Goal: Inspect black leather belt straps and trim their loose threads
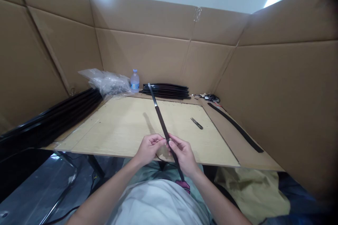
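Note:
A long, narrow black strip (161, 122) with a shiny far end slants up from my lap over the table's front edge. My right hand (183, 154) is closed around its middle, thumb on top. Against the strip's left side, my left hand (151, 148) is closed, thumb and forefinger pinching a thin black cord where it meets the strip. Part of this cord (159, 157) hangs below my left hand; the pinched part is mostly hidden by my fingertips. Thread snips (196, 123) lie on the pale board (126, 123), right of the strip.
Stacked black strips (166, 91) lie at the back, beside a water bottle (135, 81) and clear plastic bags (111, 83). More black strips (58, 112) line the left edge. One curved strip (235, 126) and tangled black cords (211, 97) lie right. Cardboard walls (158, 45) enclose the table.

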`<action>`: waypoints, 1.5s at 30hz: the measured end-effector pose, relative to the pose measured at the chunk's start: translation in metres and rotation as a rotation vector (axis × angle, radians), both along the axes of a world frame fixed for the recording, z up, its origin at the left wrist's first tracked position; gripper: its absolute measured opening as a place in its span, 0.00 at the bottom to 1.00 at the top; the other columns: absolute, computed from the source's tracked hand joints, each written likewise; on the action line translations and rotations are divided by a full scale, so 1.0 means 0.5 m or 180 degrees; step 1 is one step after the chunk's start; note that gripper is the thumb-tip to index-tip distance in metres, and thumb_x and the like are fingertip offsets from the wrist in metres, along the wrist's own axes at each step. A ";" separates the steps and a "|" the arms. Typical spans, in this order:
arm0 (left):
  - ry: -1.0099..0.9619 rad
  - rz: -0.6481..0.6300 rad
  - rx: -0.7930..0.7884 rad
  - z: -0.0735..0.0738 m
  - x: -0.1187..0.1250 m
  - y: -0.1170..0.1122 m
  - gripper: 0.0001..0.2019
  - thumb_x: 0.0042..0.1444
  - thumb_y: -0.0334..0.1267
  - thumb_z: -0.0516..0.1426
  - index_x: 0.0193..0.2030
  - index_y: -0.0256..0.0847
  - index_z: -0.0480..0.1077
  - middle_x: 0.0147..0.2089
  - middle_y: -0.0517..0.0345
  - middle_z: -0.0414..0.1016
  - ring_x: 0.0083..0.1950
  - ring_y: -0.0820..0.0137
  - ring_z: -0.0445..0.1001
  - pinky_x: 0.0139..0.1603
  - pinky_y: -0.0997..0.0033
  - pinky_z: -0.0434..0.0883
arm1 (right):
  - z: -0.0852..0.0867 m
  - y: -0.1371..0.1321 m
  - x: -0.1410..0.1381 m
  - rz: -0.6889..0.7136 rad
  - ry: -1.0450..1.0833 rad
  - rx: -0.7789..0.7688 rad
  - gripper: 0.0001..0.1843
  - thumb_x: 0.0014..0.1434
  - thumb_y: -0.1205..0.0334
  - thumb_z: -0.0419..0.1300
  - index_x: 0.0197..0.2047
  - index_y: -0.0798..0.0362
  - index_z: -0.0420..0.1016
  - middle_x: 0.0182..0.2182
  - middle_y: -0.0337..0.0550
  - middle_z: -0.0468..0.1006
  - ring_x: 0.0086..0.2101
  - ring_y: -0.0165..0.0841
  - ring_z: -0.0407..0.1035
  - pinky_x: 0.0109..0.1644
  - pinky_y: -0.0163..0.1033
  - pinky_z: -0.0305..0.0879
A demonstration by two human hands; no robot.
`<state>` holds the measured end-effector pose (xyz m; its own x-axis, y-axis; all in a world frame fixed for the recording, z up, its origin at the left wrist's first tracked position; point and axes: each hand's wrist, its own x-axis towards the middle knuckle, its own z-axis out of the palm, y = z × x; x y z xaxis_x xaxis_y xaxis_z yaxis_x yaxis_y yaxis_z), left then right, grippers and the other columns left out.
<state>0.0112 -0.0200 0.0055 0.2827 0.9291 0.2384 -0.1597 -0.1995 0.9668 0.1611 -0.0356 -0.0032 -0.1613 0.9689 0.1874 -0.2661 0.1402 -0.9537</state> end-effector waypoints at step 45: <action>-0.0164 -0.0442 -0.0523 -0.016 -0.006 0.016 0.12 0.51 0.42 0.59 0.34 0.33 0.70 0.17 0.67 0.57 0.17 0.82 0.47 0.17 0.78 0.44 | 0.015 -0.014 0.004 -0.0188 -0.0369 0.0042 0.12 0.58 0.51 0.54 0.35 0.51 0.61 0.30 0.41 0.73 0.23 0.27 0.64 0.21 0.30 0.58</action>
